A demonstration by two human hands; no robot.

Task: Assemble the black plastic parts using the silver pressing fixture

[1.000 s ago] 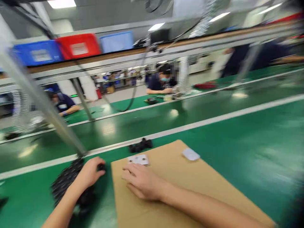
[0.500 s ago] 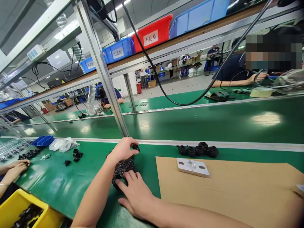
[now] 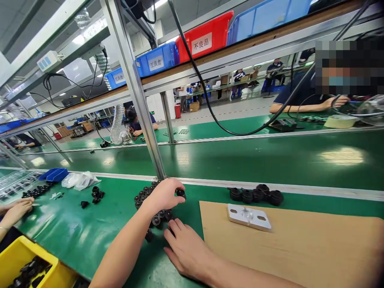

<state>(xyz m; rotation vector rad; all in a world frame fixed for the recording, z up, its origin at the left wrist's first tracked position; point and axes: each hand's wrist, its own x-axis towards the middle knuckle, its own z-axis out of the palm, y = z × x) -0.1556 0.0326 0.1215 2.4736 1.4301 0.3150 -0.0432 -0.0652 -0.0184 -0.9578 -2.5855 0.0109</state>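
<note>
Small round black parts (image 3: 143,195) stand packed together on the green tabletop (image 3: 120,200), partly hidden by my left arm. My left hand (image 3: 168,194) pinches one black part (image 3: 181,193) between thumb and fingers at the group's right side. Lower down, my right hand (image 3: 187,246) rests palm down with its fingertips at the group's lower right edge, over a black part that is mostly hidden. A single black part (image 3: 149,235) lies apart, just below the group.
Brown cardboard (image 3: 288,248) lies to the right, bearing a white metal plate (image 3: 249,217). Black round parts (image 3: 258,194) sit behind it. A metal post (image 3: 147,116) rises behind my hands. A yellow bin (image 3: 57,264) and another person's hands (image 3: 18,210) are at the left.
My left hand has moved slightly right with the black part. My right hand has shifted right and down, its fingers now closer together. One black part now stands apart below the group.
</note>
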